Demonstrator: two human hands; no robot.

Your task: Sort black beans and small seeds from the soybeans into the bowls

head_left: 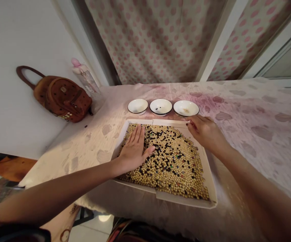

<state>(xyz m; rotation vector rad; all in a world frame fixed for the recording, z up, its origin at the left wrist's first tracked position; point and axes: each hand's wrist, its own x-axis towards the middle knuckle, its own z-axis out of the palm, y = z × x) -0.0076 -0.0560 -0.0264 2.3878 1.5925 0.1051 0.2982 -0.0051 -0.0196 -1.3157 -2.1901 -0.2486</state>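
A shallow white cardboard tray (125,134) holds a dense layer of yellow soybeans (178,178) mixed with black beans and a few coloured beads. My left hand (135,149) lies flat on the beans with its fingers spread, holding nothing. My right hand (205,132) rests at the tray's far right corner, fingertips curled at the rim; whether they pinch anything is hidden. Beyond the tray stand several white bowls. The middle bowl (160,107) has a few dark beans, the right bowl (186,108) has some pale bits, and the left bowl (137,106) shows little inside.
A brown studded backpack (61,97) lies at the left beside a pink-capped bottle (86,79). A pink-spotted curtain (155,37) hangs behind the table. A stained floral tablecloth (251,124) covers the table, whose near edge runs just below the tray.
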